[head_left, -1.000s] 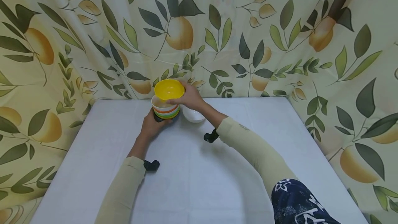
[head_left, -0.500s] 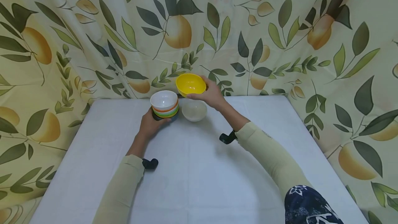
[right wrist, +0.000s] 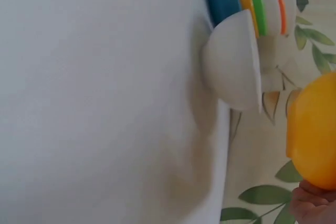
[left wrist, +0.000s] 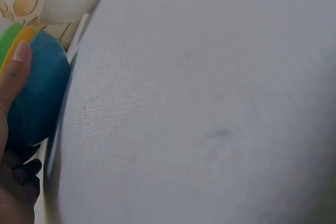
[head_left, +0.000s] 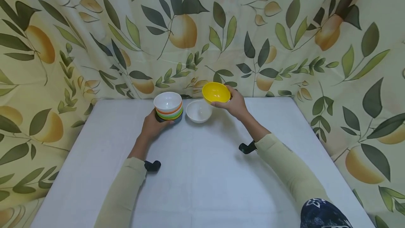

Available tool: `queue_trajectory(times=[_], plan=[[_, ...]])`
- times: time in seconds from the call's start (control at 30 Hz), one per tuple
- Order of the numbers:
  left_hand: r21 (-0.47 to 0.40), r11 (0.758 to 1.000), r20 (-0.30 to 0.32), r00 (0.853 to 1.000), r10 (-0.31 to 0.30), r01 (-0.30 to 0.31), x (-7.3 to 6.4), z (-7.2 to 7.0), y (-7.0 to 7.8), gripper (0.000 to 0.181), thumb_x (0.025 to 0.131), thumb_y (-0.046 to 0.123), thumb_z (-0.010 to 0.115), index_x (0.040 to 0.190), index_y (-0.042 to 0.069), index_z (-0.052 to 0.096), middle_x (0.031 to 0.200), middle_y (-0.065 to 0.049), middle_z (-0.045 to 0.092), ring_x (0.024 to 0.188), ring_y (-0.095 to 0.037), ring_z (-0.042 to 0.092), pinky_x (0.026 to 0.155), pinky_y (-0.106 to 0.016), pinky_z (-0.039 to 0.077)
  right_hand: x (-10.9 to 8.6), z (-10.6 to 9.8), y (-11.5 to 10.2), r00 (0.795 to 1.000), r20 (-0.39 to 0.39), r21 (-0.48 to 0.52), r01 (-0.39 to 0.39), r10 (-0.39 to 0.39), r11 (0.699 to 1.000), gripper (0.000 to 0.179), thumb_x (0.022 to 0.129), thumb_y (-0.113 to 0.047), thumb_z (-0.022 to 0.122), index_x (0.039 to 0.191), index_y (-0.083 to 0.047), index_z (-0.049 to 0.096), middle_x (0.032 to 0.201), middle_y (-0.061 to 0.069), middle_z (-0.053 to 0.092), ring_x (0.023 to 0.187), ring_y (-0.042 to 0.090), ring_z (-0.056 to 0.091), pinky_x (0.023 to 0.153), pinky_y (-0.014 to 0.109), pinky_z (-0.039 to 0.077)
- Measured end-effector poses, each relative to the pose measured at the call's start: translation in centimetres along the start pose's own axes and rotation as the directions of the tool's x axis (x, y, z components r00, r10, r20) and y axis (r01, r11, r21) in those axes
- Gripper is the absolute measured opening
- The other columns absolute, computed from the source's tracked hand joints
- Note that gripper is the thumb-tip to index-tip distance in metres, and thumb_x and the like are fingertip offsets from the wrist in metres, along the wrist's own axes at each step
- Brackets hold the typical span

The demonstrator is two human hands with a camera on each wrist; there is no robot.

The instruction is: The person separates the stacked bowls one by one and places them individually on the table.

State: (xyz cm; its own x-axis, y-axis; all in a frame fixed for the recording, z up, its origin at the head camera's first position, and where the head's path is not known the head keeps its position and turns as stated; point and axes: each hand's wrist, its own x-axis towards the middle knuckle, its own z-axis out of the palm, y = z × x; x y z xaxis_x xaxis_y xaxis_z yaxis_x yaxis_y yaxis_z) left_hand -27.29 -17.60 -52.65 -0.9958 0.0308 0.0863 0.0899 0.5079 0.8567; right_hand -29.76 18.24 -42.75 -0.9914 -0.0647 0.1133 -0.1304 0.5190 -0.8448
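A stack of nested bowls [head_left: 167, 103] stands near the table's far edge, a white one on top, with orange, green and yellow rims beneath. My left hand [head_left: 153, 126] grips its left side. In the left wrist view, the thumb lies over the lowest, blue bowl [left wrist: 42, 82] near the yellow rim. To the stack's right, a single white bowl [head_left: 199, 112] sits upright on the table. Raised beyond it to the right is a yellow bowl [head_left: 216, 93], tilted toward me, which my right hand [head_left: 235, 104] holds by its right side, thumb at the near rim.
The white-covered table [head_left: 196, 178] ends just behind the bowls. A curtain [head_left: 221, 27] with fruit and leaf prints hangs behind it and down both sides. Each wrist carries a small black camera mount [head_left: 153, 166].
My right hand has carried the yellow bowl rightward from above the stack, past the single white bowl. The stack's white top bowl is now uncovered. My left hand stays on the stack.
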Motion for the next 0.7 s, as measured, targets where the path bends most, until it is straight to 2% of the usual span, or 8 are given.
queue_trajectory(times=[0.23,0.37,0.57,0.7], plan=[[-0.004,1.000,0.002,1.000,0.001,-0.001,0.1,0.0,-0.1,0.104,0.082,0.037,0.093,0.162,0.007,0.034,0.155,-0.016,0.051,0.146,-0.033,0.044,0.124,-0.050,0.031,-0.6,-0.7,3.2,0.999,-0.030,-0.032,-0.042,0.041,0.999,0.100,0.082,-0.034,0.092,0.160,-0.003,0.039,0.155,0.019,0.049,0.136,0.038,0.048,0.118,0.054,0.040],[-0.004,1.000,0.000,1.000,0.007,-0.007,-0.1,-0.2,-0.2,0.104,0.082,0.036,0.093,0.162,0.007,0.034,0.156,-0.016,0.050,0.147,-0.033,0.043,0.124,-0.050,0.031,-1.0,-0.7,4.6,0.996,-0.025,-0.033,-0.091,0.090,0.995,0.105,0.082,-0.035,0.092,0.162,-0.002,0.034,0.158,0.021,0.045,0.139,0.039,0.046,0.120,0.054,0.037],[-0.018,1.000,0.007,1.000,0.007,-0.007,0.0,-0.2,-0.1,0.104,0.082,0.038,0.093,0.163,0.008,0.033,0.156,-0.015,0.050,0.147,-0.033,0.043,0.124,-0.050,0.030,-1.4,-0.4,6.3,0.994,-0.019,-0.066,-0.104,0.103,0.992,0.094,0.080,-0.037,0.093,0.154,-0.003,0.045,0.149,0.020,0.054,0.133,0.038,0.049,0.118,0.056,0.037],[-0.016,1.000,0.008,1.000,-0.006,0.006,0.1,-0.1,-0.1,0.105,0.082,0.039,0.093,0.163,0.009,0.033,0.157,-0.014,0.049,0.148,-0.033,0.042,0.124,-0.051,0.030,-1.7,-0.1,7.0,0.994,-0.016,-0.117,-0.111,0.110,0.987,0.097,0.080,-0.037,0.093,0.156,-0.002,0.043,0.152,0.021,0.051,0.135,0.038,0.048,0.120,0.055,0.036]])
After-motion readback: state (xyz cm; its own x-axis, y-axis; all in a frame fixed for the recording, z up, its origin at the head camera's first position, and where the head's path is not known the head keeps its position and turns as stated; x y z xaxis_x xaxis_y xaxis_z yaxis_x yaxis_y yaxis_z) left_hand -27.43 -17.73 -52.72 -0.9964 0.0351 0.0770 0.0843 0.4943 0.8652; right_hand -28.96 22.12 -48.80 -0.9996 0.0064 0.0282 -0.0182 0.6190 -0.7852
